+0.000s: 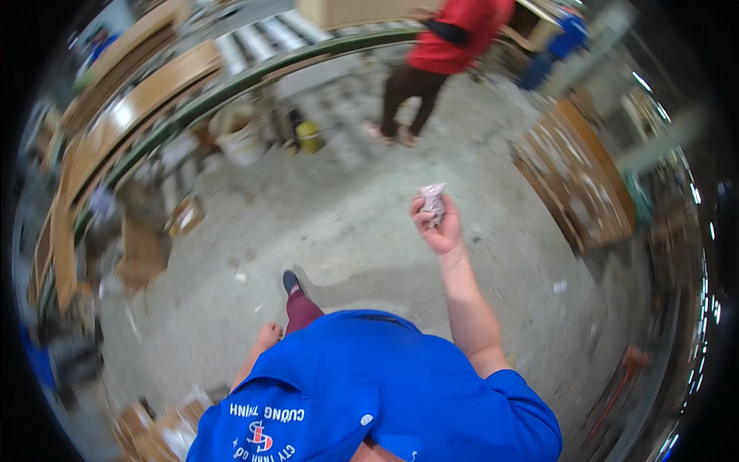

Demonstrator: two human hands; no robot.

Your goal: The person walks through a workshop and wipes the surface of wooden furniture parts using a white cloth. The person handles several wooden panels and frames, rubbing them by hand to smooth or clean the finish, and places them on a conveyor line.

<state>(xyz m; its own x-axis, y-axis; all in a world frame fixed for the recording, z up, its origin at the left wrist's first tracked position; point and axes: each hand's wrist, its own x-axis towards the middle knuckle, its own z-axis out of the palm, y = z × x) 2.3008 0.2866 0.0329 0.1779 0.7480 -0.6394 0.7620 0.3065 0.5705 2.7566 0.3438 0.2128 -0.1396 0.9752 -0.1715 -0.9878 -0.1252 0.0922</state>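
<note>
Blue shirt (362, 377) fills my nearest view. Just past its left side is the left hand (269, 334); I cannot tell whether it's closed. Ahead of the shirt's right side, the right hand (440, 232) grips a small pinkish packet (433, 202). Well beyond the shirt stand a bucket (240, 142) and a person in red (460, 38).

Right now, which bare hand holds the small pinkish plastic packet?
Your right hand, stretched forward, grips the packet; your left hand hangs low near the maroon trousers.

2 own hands (442, 229) (269, 336), 1 pkt (433, 201), 1 wht bucket (240, 143)
</note>
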